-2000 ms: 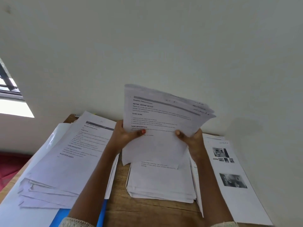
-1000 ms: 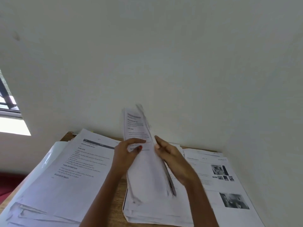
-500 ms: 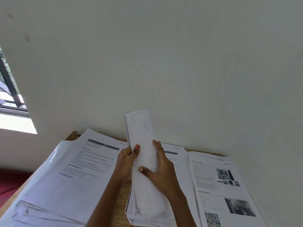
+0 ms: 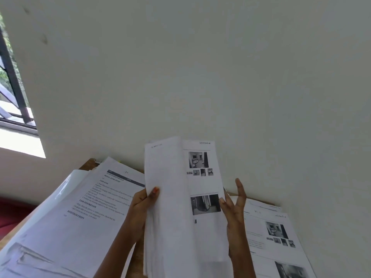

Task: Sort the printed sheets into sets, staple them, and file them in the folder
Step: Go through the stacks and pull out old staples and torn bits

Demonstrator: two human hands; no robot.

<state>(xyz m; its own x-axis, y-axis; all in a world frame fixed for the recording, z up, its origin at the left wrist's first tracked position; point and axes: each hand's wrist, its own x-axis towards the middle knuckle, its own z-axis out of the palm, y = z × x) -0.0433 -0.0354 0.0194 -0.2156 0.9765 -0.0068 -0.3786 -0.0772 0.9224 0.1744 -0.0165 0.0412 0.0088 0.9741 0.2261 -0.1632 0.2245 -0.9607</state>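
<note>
A thick bundle of printed sheets (image 4: 170,207) stands upright over the middle of the table. My left hand (image 4: 141,205) grips its left edge, thumb on the front. A sheet with black-and-white photos (image 4: 202,177) shows at the bundle's right side. My right hand (image 4: 233,207) touches that sheet's right edge with the thumb, its other fingers spread and straight. A pile of text pages (image 4: 80,213) lies on the left of the table. A pile of photo pages (image 4: 279,235) lies on the right.
The wooden table (image 4: 89,163) stands against a plain white wall (image 4: 200,77). A window (image 4: 12,93) is at the far left. A glossy plastic sleeve (image 4: 66,185) sticks out under the left pile. Something dark red (image 4: 12,213) lies beyond the table's left edge.
The bundle was squared on edge with both hands around it. It now faces me, and my right hand has let go and spread its fingers, uncovering a photo page.
</note>
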